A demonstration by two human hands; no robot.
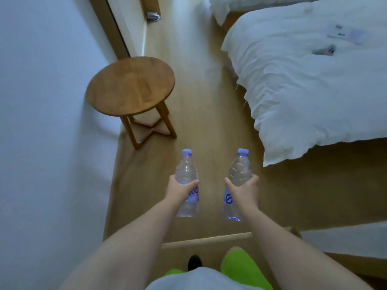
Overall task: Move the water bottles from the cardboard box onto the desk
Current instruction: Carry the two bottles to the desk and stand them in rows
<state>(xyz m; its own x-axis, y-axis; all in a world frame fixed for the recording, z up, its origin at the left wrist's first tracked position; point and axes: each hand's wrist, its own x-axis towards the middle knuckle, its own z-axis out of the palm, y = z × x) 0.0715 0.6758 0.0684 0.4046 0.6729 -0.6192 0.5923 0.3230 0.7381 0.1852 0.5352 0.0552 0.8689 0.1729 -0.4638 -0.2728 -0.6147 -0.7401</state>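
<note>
Head view: the person holds two clear water bottles upright in front of the body, above a wooden floor (199,84). The left hand (178,190) has its fingers curled round the middle of the left bottle (187,185), over its label. The right hand (244,190) grips the right bottle (237,185) the same way. Both bottles have pale blue caps and stand apart from each other, touching nothing but the hands. A round wooden stool (130,85) stands far and to the left, next to a white wall (41,122). A bed with a rumpled white duvet (314,80) fills the right side. Green trousers (240,266) and a dark shoe (194,261) show at the near edge.
</note>
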